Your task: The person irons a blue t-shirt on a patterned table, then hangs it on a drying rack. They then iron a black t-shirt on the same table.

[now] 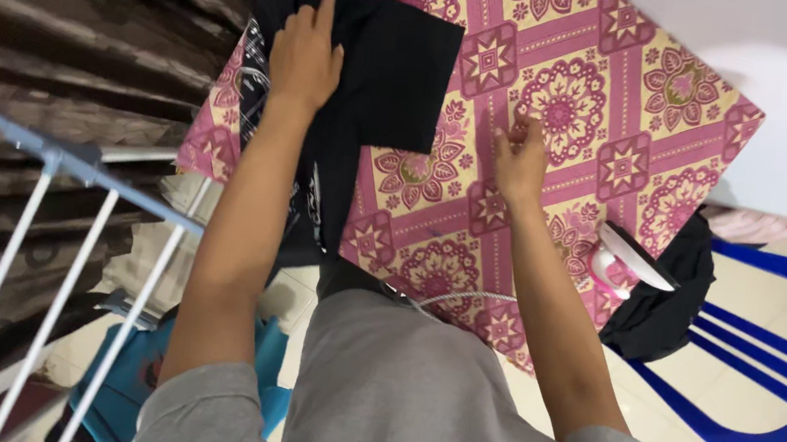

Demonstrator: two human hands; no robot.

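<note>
Black garment (399, 75) lies on the far left part of the counter (610, 107), which is covered in a pink and cream cloth with flower and star tiles. One part of the garment is folded over into a square flap toward the middle of the counter, while the rest runs along the left edge and hangs down over the near side, showing some white print. The left hand (306, 51) lies flat on the garment, palm down, fingers together and stretched out, pressing on the cloth just left of the folded flap; it grips nothing. The right hand (520, 156) hovers over bare counter cloth, to the right of the garment and apart from it. Its fingers are curled loosely inward and hold nothing that can be seen.

Near the counter's right corner stands a white and pink iron (631, 261), with a thin cord (448, 300) running from it along the near edge toward the person's body. Just beside the iron, a second dark cloth (663, 298) hangs over the corner. Behind that is a blue plastic chair (775, 388) on the pale floor. At the left, a white metal rack (60, 244) stands in front of brown curtains (73, 22), and some blue fabric (119, 377) lies low under it. The person wears a grey shirt (414, 399).
</note>
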